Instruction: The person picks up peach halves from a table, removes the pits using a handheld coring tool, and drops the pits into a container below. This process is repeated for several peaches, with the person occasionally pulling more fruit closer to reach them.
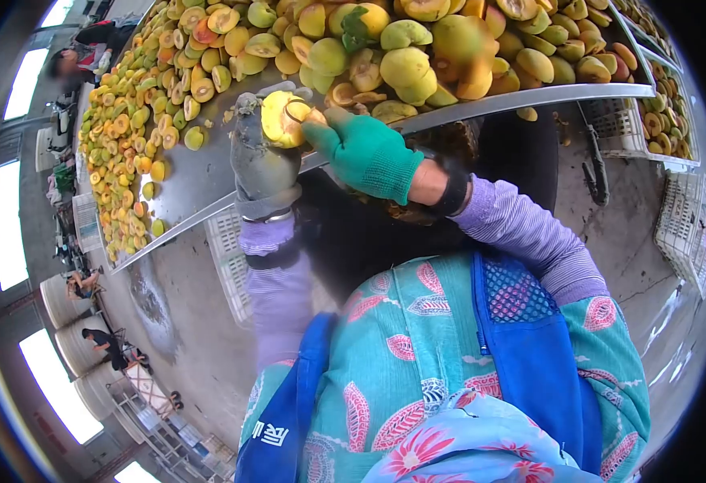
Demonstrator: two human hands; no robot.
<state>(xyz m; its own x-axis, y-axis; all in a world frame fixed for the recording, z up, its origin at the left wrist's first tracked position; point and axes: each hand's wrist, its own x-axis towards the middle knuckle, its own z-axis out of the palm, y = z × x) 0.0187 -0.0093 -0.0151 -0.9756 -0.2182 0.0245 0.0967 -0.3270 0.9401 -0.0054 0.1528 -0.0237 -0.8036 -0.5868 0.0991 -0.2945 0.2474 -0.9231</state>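
A single camera, worn on the person's head, looks forward and steeply down through a fisheye lens, so the frame's edges curve and darken. It sits close. The person's own patterned chest (417, 378) fills the lower half, and the left hand (262, 165) and right hand (366, 153), meeting on a yellow fruit (282, 118), lie just above centre. The bench (208, 177) slants across the top, with the floor (184, 322) below it.

Heaped yellow-green fruit (417, 48) covers a metal table (200, 181), with white crates (679, 217) standing beside it.
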